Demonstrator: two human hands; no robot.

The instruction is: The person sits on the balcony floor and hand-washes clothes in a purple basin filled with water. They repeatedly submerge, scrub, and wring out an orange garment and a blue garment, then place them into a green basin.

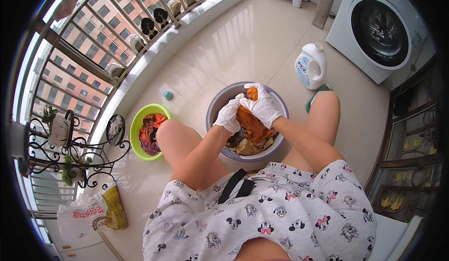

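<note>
Both hands wear thin white gloves and meet over a grey-purple basin (213, 112) on the floor between my legs. An orange-brown cloth (253, 122) is bunched between them, its upper end poking out above the fingers. My right hand (261, 106) grips the cloth from the right. Close against it, my left hand (229, 113) holds the cloth's left side, with the fingertips of both hands touching. The cloth's lower part hangs into the basin, over a wet tan cloth (250, 147) and darker fabric partly hidden by my hands.
A lime-green basin (135, 140) with orange and purple clothes (151, 133) stands left, near a teal cap (167, 95). A white detergent jug (310, 66) stands at right, before a front-loading washing machine (380, 33). A metal plant stand (94, 164), a plastic bag (82, 213) and shoes by the railing edge the left side.
</note>
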